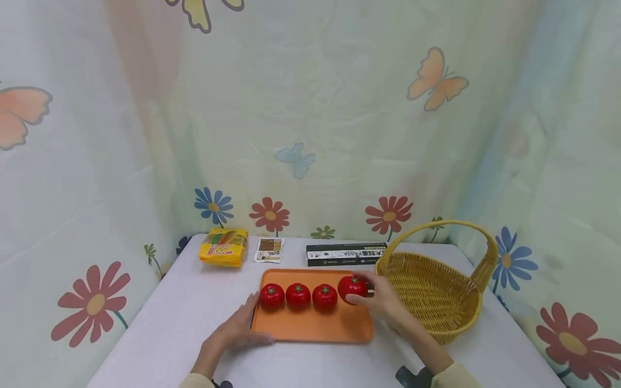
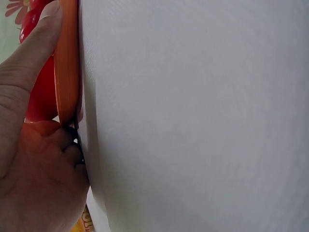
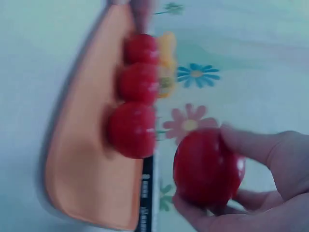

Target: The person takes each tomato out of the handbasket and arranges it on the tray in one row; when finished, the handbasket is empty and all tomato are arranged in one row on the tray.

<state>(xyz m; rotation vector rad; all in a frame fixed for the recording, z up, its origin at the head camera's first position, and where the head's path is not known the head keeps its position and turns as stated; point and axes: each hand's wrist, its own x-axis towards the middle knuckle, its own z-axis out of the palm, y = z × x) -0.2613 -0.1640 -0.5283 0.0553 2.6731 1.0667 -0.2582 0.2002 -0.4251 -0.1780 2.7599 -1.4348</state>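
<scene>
My right hand [image 1: 380, 296] grips a red tomato [image 1: 351, 288] between thumb and fingers, over the right end of an orange tray [image 1: 310, 328]. The right wrist view shows this tomato [image 3: 205, 169] raised off the tray, apart from the others. Three more tomatoes stand in a row on the tray: a left one [image 1: 271, 296], a middle one [image 1: 298, 295] and a right one [image 1: 324, 297]. My left hand [image 1: 237, 326] holds the tray's near left corner, fingers along the left side and thumb [image 2: 41, 41] at the front rim.
A yellow wicker basket [image 1: 436, 291] with a tall handle stands right of the tray, close to my right forearm. Behind the tray lie a yellow packet [image 1: 224, 248], a small brown-and-white sachet [image 1: 269, 250] and a long black-and-white pasta box [image 1: 344, 254]. A flowered curtain surrounds the white table.
</scene>
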